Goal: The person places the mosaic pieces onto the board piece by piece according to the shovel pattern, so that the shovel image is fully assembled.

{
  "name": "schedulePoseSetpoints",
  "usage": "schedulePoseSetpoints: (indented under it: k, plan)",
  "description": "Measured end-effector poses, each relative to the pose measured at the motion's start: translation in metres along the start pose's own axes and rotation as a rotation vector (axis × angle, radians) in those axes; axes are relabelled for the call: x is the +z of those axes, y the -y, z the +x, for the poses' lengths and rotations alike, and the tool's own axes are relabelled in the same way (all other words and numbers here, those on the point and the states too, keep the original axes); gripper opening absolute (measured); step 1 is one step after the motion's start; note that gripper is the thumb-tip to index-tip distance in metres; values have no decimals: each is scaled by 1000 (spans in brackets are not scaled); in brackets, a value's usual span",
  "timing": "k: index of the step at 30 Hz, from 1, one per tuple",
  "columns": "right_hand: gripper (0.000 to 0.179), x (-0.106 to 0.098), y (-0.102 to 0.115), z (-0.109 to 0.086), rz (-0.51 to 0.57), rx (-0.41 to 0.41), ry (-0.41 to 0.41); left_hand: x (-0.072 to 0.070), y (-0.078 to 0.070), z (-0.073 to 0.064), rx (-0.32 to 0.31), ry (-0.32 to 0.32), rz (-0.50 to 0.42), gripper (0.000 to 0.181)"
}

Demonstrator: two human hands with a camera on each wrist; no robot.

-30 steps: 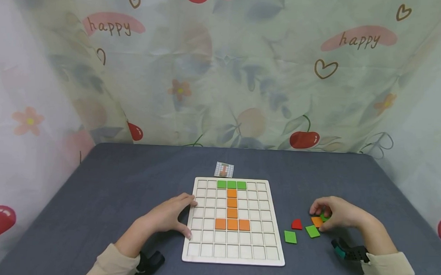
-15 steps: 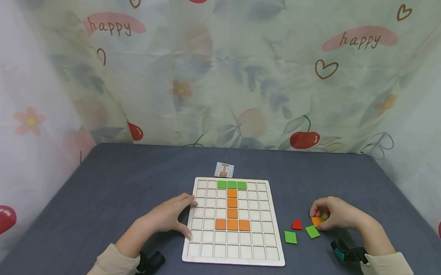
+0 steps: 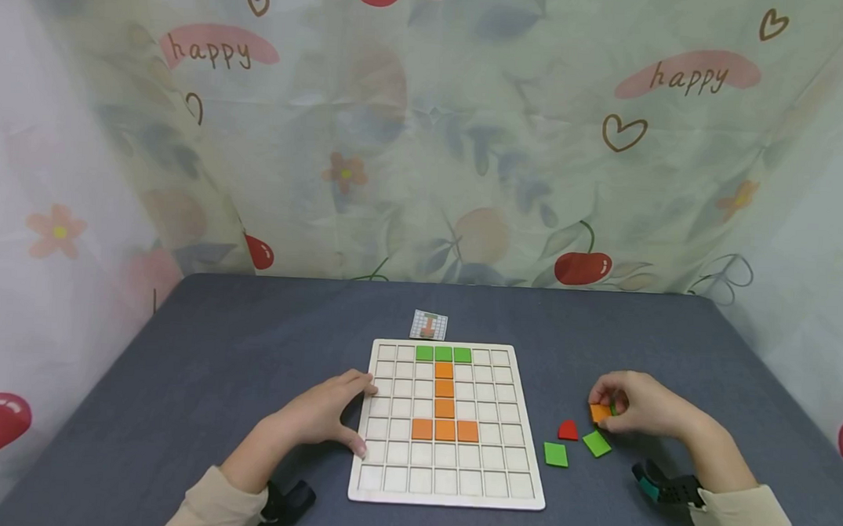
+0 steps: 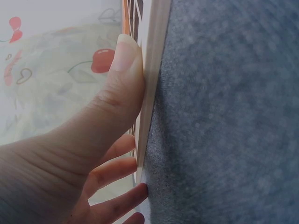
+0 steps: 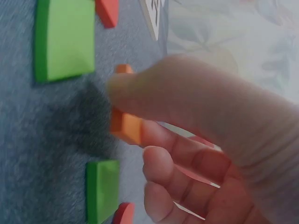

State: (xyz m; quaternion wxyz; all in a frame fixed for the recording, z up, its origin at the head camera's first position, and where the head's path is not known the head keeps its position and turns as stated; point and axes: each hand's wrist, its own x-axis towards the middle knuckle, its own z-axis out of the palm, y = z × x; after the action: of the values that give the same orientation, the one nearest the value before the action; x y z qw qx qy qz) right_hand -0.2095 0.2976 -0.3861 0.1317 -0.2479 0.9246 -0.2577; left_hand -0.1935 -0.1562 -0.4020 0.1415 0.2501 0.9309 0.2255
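My right hand [image 3: 644, 404] pinches an orange square tile [image 3: 599, 413] between thumb and fingers. In the right wrist view the orange tile [image 5: 127, 130] is held close over the cloth, partly covered by the thumb. A green tile [image 5: 103, 191] lies below it there. My left hand [image 3: 325, 409] rests against the left edge of a white grid board [image 3: 447, 481], thumb and fingertips spread along the rim. On the board are a row of green tiles [image 3: 443, 354], a column of orange tiles [image 3: 444, 389] and a row of orange tiles [image 3: 445, 430].
Between the board and my right hand lie a red piece [image 3: 567, 430], a green tile [image 3: 596, 443] and another green tile [image 3: 556, 455]. A small printed card [image 3: 429, 324] lies behind the board on the dark cloth. A patterned curtain [image 3: 425, 177] hangs behind the table.
My right hand has taken hold of the orange tile and moved it slightly up and to the left, away from the green tile. The left hand and board have stayed put.
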Motion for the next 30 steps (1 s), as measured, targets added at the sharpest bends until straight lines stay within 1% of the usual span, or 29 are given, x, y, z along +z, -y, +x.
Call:
schedulePoseSetpoints:
  k: [5, 9, 12, 21, 27, 30]
  plan:
    - [19, 1, 13, 4, -61, -7, -65, 1, 2, 1, 11, -5, 5, 82]
    - [19, 4, 26, 7, -82, -51, -107, 2, 3, 1, 20, -10, 12, 81]
    - [19, 8, 34, 9, -72, -82, -120, 2, 3, 1, 22, -12, 15, 81]
    - [20, 25, 60, 16, 9, -94, -122, 1, 1, 1, 14, -3, 6, 83]
    - [25, 37, 71, 18, 29, -136, -134, 1, 0, 1, 12, -4, 7, 83]
    - [23, 43, 75, 19, 29, -149, -144, 1, 0, 0, 17, -5, 10, 82]
